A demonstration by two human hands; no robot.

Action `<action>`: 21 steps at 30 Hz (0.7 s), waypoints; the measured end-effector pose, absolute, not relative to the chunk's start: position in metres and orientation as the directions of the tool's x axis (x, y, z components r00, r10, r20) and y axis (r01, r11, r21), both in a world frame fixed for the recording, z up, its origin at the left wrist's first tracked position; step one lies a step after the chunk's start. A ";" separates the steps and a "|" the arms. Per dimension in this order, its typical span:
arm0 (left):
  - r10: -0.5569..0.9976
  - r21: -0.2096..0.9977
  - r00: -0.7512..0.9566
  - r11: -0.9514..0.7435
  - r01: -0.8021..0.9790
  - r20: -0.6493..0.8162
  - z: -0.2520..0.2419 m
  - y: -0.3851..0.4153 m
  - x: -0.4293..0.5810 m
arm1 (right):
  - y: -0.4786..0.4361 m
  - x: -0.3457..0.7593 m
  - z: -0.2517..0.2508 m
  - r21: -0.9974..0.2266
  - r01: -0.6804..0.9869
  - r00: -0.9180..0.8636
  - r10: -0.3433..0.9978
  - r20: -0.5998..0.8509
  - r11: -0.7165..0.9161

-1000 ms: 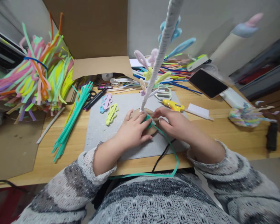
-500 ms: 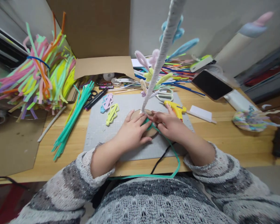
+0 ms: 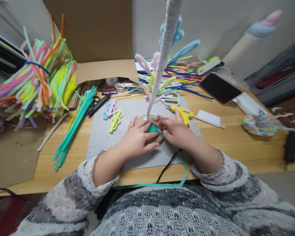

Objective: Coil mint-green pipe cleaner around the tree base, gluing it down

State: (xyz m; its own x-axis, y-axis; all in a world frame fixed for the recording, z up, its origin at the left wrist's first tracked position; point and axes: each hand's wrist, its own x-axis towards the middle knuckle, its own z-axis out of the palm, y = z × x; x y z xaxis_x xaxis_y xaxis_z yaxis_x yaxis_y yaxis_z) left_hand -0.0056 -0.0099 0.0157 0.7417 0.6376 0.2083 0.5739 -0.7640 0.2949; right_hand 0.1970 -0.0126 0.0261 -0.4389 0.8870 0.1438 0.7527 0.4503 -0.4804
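A white-wrapped stem (image 3: 159, 65) with fuzzy pipe-cleaner flowers rises from a round cardboard base (image 3: 158, 139). On that base, a patch of green pipe cleaner (image 3: 151, 128) lies coiled near the stem's foot. My left hand (image 3: 137, 136) rests over the base and coil with its fingers spread, pressing lightly on them. At the coil's right side, my right hand (image 3: 178, 129) has its fingers bent together at the green pipe cleaner, whose long tail (image 3: 185, 172) loops down past the table edge. Fingers partly hide the pinch.
A grey cutting mat (image 3: 105, 144) lies underneath. Around it are a yellow glue gun (image 3: 184, 114), scissors (image 3: 171, 98), yellow zigzag pieces (image 3: 116, 121), green pipe cleaners (image 3: 76, 126), a black marker (image 3: 98, 105) and a phone (image 3: 220, 87). A big pipe-cleaner bundle (image 3: 39, 82) stands left.
The view has shifted slightly, so most things sit a little further left. My left fingers have parted, showing more of the green coil. My right hand stays at the pipe cleaner.
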 end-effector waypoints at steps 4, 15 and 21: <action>0.755 0.479 0.582 -0.648 0.592 0.303 0.015 -0.007 -0.004 | -0.013 0.197 0.027 -0.494 0.754 -0.430 0.894 0.127 0.433; 0.965 0.900 -0.067 -0.209 0.382 0.252 0.006 0.014 -0.010 | -0.013 0.196 0.028 -0.517 0.746 -0.421 0.899 0.123 0.420; 0.968 0.953 -0.157 -0.152 0.263 0.198 0.005 0.016 -0.011 | -0.014 0.196 0.028 -0.537 0.742 -0.409 0.906 0.112 0.401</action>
